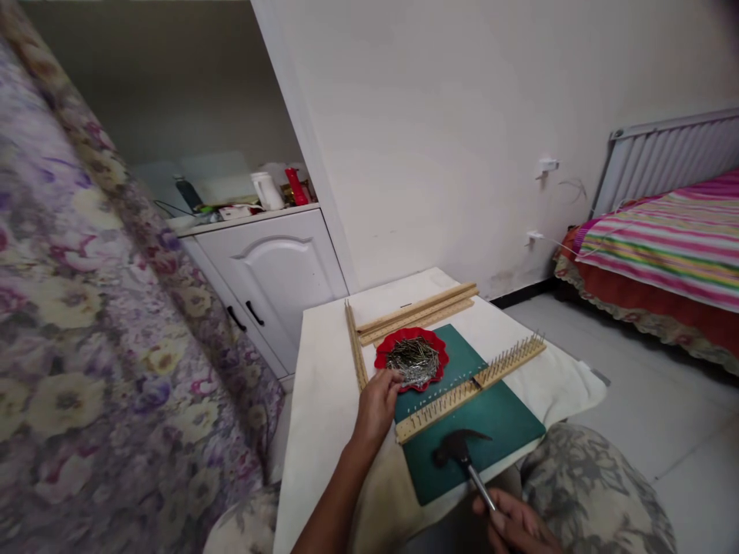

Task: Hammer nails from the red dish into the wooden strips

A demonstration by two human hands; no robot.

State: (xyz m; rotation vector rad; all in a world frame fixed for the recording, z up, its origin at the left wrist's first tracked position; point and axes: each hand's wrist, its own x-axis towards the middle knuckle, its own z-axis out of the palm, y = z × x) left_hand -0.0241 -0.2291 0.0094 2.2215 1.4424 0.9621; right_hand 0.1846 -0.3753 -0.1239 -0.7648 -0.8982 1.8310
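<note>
My left hand [378, 400] reaches to the near left rim of a red scalloped bowl [439, 354], its fingertips drawn together at the heap of nails [412, 360]; what they pinch, if anything, is hidden. My right hand [513, 523] is closed around the metal handle of a claw hammer [459, 450]. The hammer's dark head hangs over the near part of a green board [462, 481]. Across that board lies a wooden strip [462, 396] with rows of nails standing upright in it. A small dark piece sits near the strip's middle.
More wooden strips [419, 312] lie at the table's far side, and another strip [355, 346] runs along the left. A pale cloth covers the table [323, 369]. Beyond stand a white cabinet [277, 269] and a bed [663, 238]; a floral curtain [86, 331] hangs left.
</note>
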